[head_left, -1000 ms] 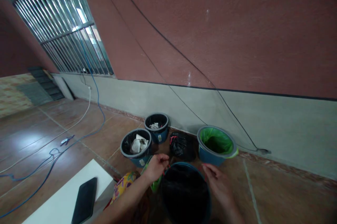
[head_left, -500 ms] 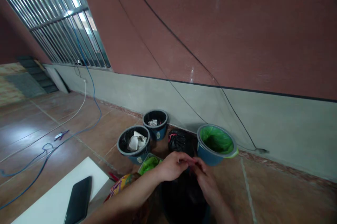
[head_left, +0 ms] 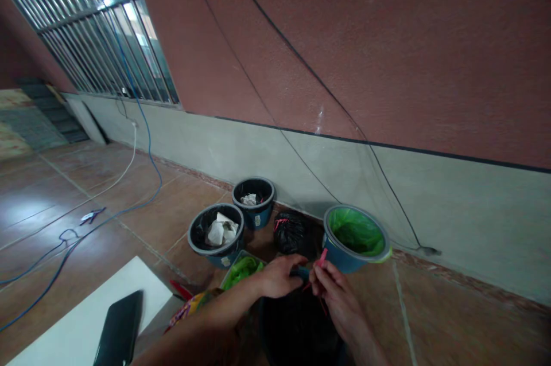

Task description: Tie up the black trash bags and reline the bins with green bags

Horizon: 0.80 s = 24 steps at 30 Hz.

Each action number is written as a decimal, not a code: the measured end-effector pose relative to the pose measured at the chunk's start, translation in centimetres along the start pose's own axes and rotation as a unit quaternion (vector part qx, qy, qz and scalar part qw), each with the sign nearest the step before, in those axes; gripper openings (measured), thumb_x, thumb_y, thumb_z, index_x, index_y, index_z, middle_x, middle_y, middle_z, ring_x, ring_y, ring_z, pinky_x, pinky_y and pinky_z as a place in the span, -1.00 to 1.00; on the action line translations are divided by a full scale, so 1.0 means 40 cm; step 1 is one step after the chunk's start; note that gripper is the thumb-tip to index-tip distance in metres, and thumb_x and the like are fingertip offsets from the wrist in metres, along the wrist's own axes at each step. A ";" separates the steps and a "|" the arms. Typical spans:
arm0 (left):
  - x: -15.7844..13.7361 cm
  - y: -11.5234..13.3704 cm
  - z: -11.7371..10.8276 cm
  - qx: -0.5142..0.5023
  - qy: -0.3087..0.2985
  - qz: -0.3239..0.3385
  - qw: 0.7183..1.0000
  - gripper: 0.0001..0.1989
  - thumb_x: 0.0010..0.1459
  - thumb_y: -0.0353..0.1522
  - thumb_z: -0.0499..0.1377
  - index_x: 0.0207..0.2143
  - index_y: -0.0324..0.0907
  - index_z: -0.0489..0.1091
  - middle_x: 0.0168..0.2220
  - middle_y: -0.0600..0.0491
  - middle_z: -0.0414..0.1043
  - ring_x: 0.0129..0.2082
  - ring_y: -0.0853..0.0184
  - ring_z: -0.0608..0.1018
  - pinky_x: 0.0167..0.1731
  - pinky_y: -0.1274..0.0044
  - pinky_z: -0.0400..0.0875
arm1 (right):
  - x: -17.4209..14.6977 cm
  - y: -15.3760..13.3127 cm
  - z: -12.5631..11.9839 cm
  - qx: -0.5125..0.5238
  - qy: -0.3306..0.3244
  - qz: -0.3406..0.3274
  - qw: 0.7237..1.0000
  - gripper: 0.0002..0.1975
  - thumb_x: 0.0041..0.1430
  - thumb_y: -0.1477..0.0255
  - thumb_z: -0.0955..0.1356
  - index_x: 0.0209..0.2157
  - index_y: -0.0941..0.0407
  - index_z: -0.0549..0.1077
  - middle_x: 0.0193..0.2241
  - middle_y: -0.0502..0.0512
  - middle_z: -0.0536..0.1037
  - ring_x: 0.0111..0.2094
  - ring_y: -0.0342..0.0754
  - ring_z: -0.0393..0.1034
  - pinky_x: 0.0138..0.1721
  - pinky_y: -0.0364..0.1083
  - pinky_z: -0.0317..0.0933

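Now both hands are meeting: left hand point(head_left: 275, 275) and right hand point(head_left: 333, 288) pinching red ties point(head_left: 321, 260) (previously apart) over the black bag point(head_left: 297, 323).

Ahead of both hands, the way was crowded: a tied black bag point(head_left: 293, 232) lay just beyond them, with the green-lined bin point(head_left: 355, 237) close on the right and two black-lined bins point(head_left: 216, 234) point(head_left: 253, 201) on the left. A green tray point(head_left: 241, 268) blocked the near left. Bare tiled floor point(head_left: 451, 308) lay open to the right, up to the wall point(head_left: 430, 205).
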<state>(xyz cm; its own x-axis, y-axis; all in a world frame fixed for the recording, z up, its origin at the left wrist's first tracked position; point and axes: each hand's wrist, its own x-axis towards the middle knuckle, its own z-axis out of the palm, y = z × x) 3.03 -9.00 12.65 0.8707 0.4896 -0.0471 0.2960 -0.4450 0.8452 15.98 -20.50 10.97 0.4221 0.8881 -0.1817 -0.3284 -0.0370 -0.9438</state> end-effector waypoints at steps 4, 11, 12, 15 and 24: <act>-0.003 -0.022 0.055 -0.014 -0.082 0.044 0.996 -0.78 0.23 -0.30 0.09 -0.24 -0.14 0.53 -0.26 0.06 0.57 -0.26 0.32 0.54 -0.18 0.57 0.37 | -0.003 -0.017 0.001 0.076 0.002 0.023 0.997 -0.65 -0.02 0.12 0.50 -0.38 0.08 0.46 -0.50 -0.04 0.45 -0.53 -0.19 0.20 -0.45 -0.15 0.11; 0.026 -0.069 0.090 -0.060 -0.057 -0.055 0.995 -0.64 0.23 -0.30 -0.02 -0.49 -0.18 0.49 -0.51 0.09 0.45 -0.48 0.39 0.41 -0.39 0.59 0.25 | 0.033 -0.032 -0.115 -0.094 0.187 -0.003 0.978 -0.60 -0.12 0.03 0.45 -0.38 0.06 0.48 -0.53 0.02 0.50 -0.56 -0.12 0.20 -0.52 -0.10 0.06; 0.028 -0.082 0.089 -0.084 -0.033 -0.077 0.993 -0.62 0.22 -0.29 -0.03 -0.53 -0.18 0.47 -0.53 0.08 0.44 -0.49 0.39 0.39 -0.39 0.58 0.24 | 0.037 -0.033 -0.143 -0.166 0.212 -0.004 0.963 -0.61 -0.12 0.03 0.42 -0.41 0.07 0.49 -0.54 0.03 0.50 -0.55 -0.09 0.23 -0.51 -0.09 0.08; 0.032 -0.119 0.084 -0.149 0.057 -0.152 0.975 -0.59 0.20 -0.28 -0.05 -0.62 -0.16 0.41 -0.56 0.06 0.44 -0.50 0.36 0.38 -0.39 0.55 0.24 | 0.036 -0.016 -0.211 -0.330 0.177 -0.008 0.927 -0.66 -0.10 0.06 0.36 -0.50 0.07 0.48 -0.53 0.07 0.52 -0.46 -0.01 0.34 -0.42 -0.06 0.15; 0.027 -0.133 0.111 -0.186 0.033 -0.126 0.974 -0.64 0.22 -0.25 0.03 -0.51 -0.21 0.49 -0.50 0.06 0.47 -0.41 0.34 0.43 -0.25 0.53 0.31 | -0.030 0.037 -0.093 -0.256 -0.018 0.038 0.966 -0.80 0.03 0.22 0.39 -0.40 0.07 0.47 -0.48 -0.01 0.49 -0.50 -0.12 0.26 -0.45 -0.12 0.09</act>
<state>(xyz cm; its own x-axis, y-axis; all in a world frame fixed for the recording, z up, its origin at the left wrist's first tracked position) 4.15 -9.44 5.74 0.7587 0.5999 -0.2540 0.3231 -0.0079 0.9463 18.11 -23.32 8.76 0.3810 0.8887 -0.2550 0.1069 -0.3163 -0.9426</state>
